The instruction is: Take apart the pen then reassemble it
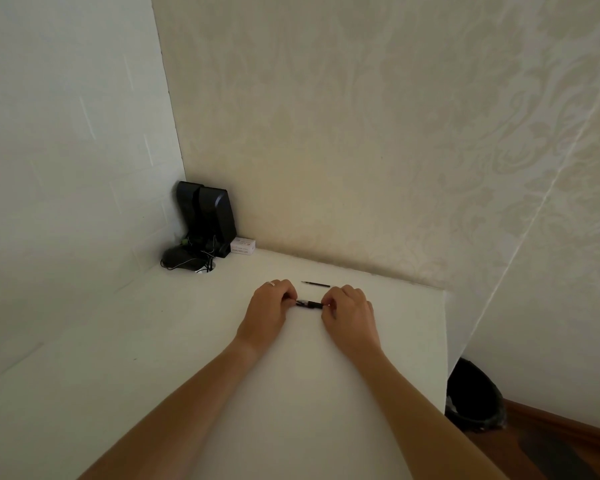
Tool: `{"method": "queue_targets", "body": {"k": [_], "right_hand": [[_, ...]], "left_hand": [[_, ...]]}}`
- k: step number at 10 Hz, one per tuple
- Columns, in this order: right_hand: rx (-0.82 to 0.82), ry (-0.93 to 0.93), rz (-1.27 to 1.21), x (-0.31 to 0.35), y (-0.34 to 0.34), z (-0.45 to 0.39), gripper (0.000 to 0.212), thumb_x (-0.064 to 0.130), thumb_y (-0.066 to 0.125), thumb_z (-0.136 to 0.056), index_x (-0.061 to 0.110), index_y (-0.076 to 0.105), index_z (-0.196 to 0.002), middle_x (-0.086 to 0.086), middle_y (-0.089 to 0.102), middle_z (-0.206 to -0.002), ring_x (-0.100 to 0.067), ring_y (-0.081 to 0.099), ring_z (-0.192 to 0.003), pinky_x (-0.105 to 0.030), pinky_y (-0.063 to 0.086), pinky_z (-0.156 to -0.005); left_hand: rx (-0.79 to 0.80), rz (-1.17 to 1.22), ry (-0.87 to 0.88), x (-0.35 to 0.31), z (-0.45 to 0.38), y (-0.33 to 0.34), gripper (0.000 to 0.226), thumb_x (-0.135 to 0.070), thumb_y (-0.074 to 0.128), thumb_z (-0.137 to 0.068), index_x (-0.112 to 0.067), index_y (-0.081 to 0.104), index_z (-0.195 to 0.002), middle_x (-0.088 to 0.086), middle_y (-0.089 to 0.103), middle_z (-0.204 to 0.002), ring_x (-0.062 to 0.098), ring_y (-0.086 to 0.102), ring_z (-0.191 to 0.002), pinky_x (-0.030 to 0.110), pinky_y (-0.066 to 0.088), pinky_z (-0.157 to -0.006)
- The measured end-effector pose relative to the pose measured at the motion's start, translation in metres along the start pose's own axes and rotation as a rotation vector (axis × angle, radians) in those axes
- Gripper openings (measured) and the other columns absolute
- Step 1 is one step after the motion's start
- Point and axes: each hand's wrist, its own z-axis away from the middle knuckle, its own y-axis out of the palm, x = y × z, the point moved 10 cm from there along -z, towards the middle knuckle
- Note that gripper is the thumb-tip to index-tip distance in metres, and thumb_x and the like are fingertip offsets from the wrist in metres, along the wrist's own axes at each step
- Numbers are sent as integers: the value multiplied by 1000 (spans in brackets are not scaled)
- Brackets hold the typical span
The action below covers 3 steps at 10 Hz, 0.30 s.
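A short black pen body [309,304] lies level just above the white table [187,341], held at both ends. My left hand [269,308] grips its left end and my right hand [349,311] pinches its right end. Both ends are hidden under the fingers. A thin dark refill [315,283] lies loose on the table just behind the hands, apart from them.
Two black speakers [207,216] with tangled cables stand in the back left corner, a small white box [243,245] beside them. Walls close in at the left and back. The table's right edge [444,341] drops off, with a black bin [473,396] on the floor below.
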Motion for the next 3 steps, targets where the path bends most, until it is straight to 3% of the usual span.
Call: {"method": "queue_targets", "body": {"k": [2,3], "right_hand": [[14,-2,-18,3,-2,1,15,13,57,-82,19,63,-93,3,60,-89,-20,52,-87,-35,42,-76],[17,31,-70,2,-4,6,16,19,59,-83,20,61,-99,4,61,-92,-21,53,-92,-39,45,-81]], "left_hand": [[-12,3,-6,-2,0,-2,13,-6,64,-90,-18,62,-96,-1,66,-90,13,61,-86,33,54,-78],[41,9,-9,-6,7,2,23,-10,59,-93,-20,56,-113,2,63,-108,16,59,-103,36,53,-90]]}}
